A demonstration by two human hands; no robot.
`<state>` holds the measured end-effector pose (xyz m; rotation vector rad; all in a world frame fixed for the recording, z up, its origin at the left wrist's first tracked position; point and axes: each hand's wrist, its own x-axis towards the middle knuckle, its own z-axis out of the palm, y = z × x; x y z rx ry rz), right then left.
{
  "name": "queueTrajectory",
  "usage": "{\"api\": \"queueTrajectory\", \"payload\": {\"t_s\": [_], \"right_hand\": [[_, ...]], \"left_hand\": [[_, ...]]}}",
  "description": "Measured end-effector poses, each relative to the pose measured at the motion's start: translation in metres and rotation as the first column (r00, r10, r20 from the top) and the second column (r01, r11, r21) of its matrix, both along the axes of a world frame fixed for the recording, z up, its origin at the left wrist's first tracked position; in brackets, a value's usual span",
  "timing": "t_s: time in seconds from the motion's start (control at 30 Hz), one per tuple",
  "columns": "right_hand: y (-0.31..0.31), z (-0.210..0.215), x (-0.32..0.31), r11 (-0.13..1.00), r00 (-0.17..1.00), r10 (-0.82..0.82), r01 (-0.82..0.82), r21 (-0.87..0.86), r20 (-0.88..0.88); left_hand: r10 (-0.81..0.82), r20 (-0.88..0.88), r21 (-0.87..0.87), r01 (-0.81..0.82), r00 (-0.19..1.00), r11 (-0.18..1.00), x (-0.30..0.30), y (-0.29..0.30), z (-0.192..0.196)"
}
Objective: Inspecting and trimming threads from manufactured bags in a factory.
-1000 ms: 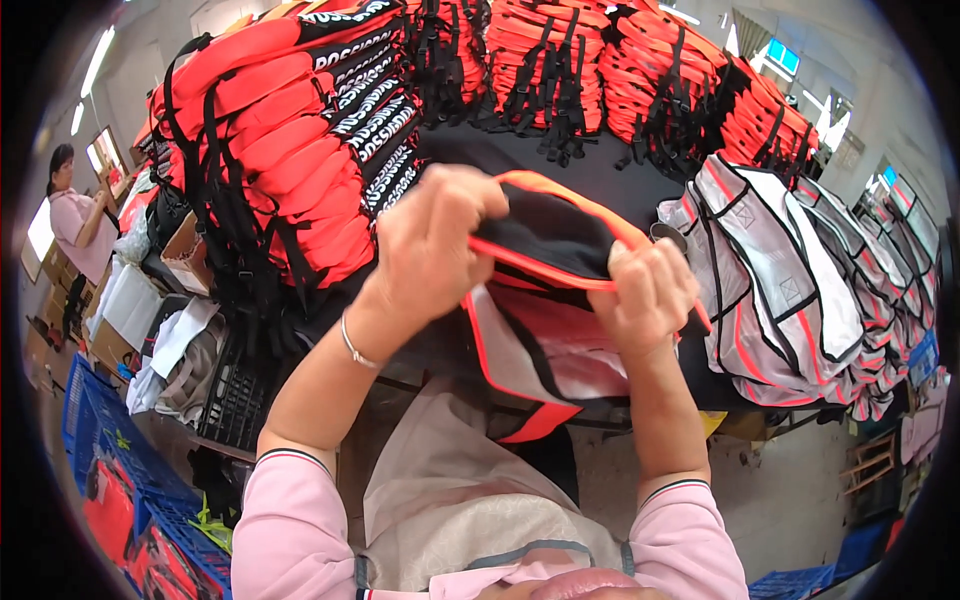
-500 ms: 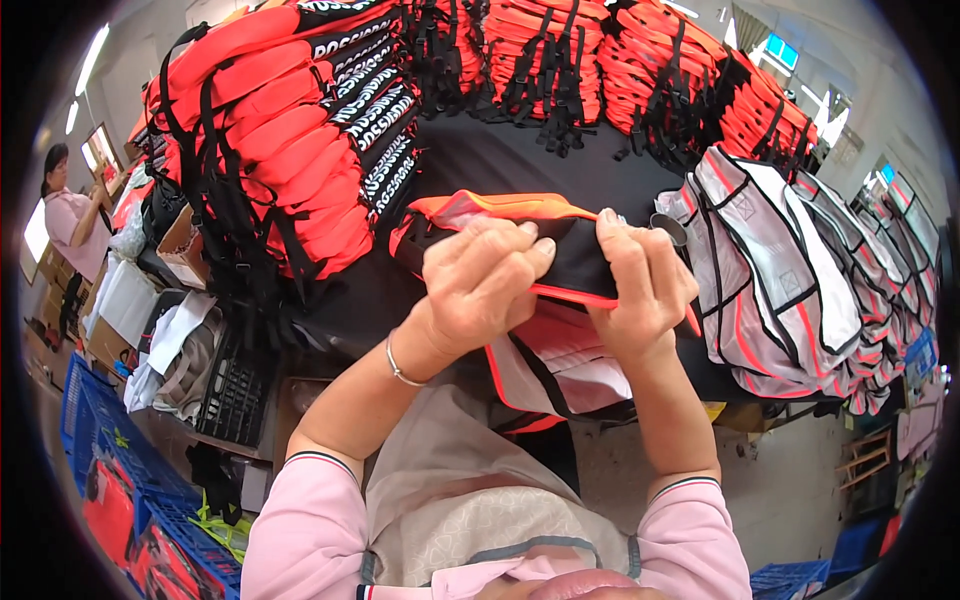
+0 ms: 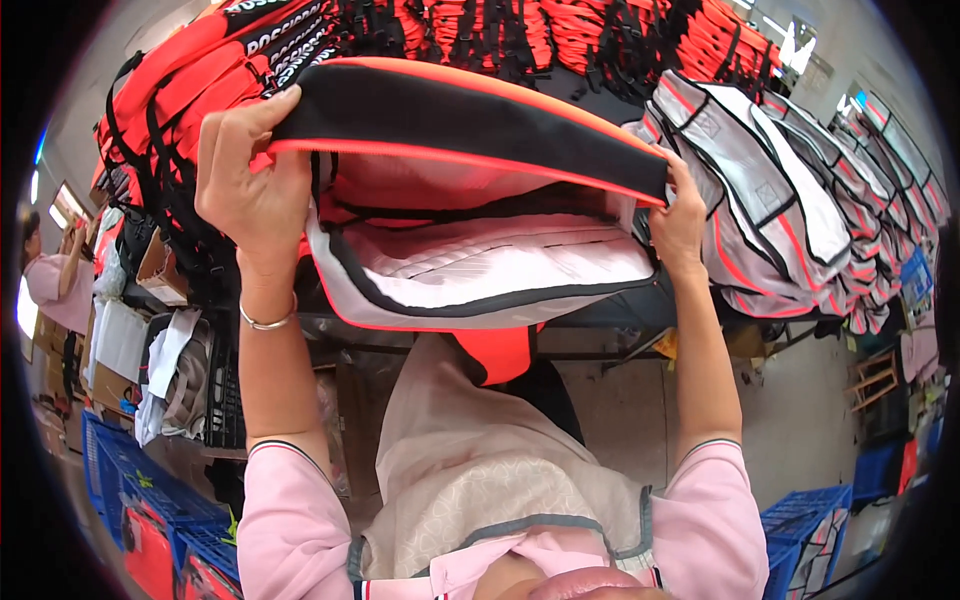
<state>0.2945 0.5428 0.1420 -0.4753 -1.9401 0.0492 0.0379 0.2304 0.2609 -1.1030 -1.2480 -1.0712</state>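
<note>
Because both ends are gripped: one open grey fabric bag with black binding (image 3: 440,322) hangs ahead of the beige patterned apron (image 3: 500,475).
Left hand (image 3: 250,185): one, thumb and fingers closed on the left end of one black fabric band with orange edges (image 3: 470,118).
Right hand (image 3: 683,225): one, fingers pinched on the band's right end.
Wide spacing: probably keeps the band taut, the mouth gaping.
Red-orange fabric strap (image 3: 500,355): one, dangling beneath.
Black-bound grey fabric bags (image 3: 785,215): heaped at right, overlapping too much to count.
</note>
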Motion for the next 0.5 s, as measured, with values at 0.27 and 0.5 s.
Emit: {"api": "queueTrajectory", "payload": {"t_s": [0.27, 0.5], "right_hand": [[-0.012, 0.145, 0.006, 0.974, 0.974, 0.225, -0.224, -0.020, 0.023], [0.060, 0.168, -0.031, 0.377, 0.827, 0.367, -0.551, -0.744, -0.426]], "left_hand": [[0.237, 0.261, -0.260, -0.168, 0.936, 0.951, -0.033, -0.026, 0.092], [-0.114, 0.773, -0.398, 0.617, 0.624, 0.679, -0.153, -0.049, 0.073]]}}
